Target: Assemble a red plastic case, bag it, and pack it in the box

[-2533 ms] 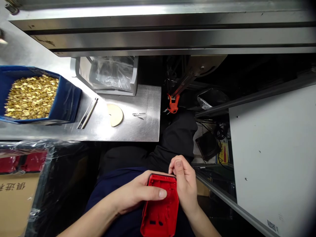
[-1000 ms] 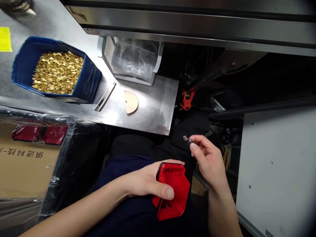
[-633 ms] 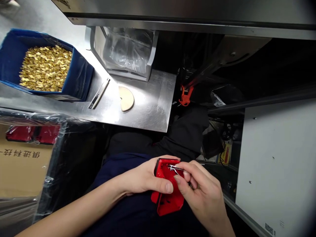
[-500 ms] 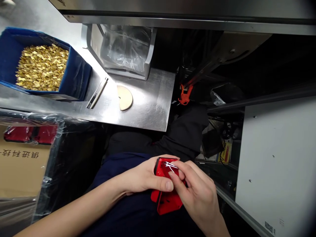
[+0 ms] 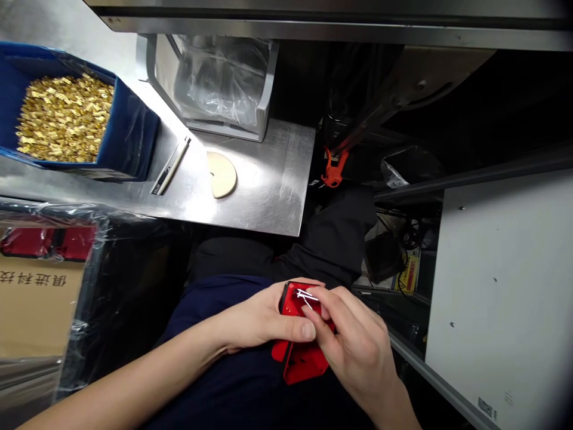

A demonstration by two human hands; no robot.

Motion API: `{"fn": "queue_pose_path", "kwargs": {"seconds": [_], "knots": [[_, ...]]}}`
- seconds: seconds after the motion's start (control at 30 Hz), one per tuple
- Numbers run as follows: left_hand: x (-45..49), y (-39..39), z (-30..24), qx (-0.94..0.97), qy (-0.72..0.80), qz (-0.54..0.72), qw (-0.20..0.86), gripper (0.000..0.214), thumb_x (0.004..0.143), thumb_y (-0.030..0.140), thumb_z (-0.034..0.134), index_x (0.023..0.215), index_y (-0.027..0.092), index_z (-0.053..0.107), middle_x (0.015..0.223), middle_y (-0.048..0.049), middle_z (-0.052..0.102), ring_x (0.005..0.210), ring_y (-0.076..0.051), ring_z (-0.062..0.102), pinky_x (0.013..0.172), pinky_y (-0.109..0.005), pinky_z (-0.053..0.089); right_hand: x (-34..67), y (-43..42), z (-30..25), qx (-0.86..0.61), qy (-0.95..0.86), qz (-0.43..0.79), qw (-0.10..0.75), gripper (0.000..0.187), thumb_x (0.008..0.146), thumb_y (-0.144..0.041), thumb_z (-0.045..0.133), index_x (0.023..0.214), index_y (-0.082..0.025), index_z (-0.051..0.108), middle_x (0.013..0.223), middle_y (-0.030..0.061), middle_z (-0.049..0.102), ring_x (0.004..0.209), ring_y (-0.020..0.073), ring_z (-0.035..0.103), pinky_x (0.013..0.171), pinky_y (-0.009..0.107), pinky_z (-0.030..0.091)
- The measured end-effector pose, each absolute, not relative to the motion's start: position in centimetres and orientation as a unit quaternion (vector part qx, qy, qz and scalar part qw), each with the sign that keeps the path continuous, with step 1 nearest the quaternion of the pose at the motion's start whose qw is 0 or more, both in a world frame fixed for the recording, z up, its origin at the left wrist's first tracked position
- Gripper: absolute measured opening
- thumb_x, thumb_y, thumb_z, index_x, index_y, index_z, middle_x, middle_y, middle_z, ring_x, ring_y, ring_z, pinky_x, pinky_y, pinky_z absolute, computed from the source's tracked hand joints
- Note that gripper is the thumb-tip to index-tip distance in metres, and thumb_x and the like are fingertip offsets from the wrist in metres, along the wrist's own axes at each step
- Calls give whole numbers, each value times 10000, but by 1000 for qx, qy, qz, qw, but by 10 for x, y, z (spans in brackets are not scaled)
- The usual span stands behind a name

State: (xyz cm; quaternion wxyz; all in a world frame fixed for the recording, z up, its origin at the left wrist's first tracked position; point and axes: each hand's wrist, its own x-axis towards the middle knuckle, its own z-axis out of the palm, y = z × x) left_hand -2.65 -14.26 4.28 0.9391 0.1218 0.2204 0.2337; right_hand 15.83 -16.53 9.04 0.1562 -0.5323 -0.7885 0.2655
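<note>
Red case (image 5: 299, 358), where is it now?

Low over the lap. The left hand (image 5: 257, 322) is closed around its side, with the thumb on top.

And the right hand (image 5: 358, 352)?

Its fingers are pinched almost shut on a thin metal piece (image 5: 307, 295) at the top edge of the case. Maybe it is tweezers, but it is too small to tell.

What can go wrong?

If the pinch loosens, the piece may slip and drop off the lap.

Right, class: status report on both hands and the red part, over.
Left hand gripping red housing on lap. Right hand pinching thin metal tool, tips at housing's top edge. Steel table ahead, apart from hands.
</note>
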Motion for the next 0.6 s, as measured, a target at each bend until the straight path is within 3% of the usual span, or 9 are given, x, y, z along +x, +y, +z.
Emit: {"fn": "queue_pose_path", "kwargs": {"seconds": [0.4,0.5,0.6], "knots": [[-24,-145,40,117,230,222,940,454,762,412,878,1084,171,668,983,-54,694,975,-242,660,938,-372,512,157,-155,96,-526,-789,302,99,183,1049,-221,505,1132,-209,667,897,54,688,792,213,653,726,344,520],[-27,-141,40,129,218,210,944,538,760,458,875,1153,167,651,1051,-70,693,991,-240,655,938,-366,508,162,-151,97,-524,-753,378,128,177,1039,-211,529,1135,-241,674,916,30,684,801,185,654,727,312,528],[-29,-138,41,132,208,204,947,664,751,487,875,1276,167,625,1096,-87,694,1030,-261,656,913,-361,518,170,-151,97,-575,-700,387,174,148,1015,-237,581,1109,-274,689,796,-7,613,663,152,595,597,279,501]]}}
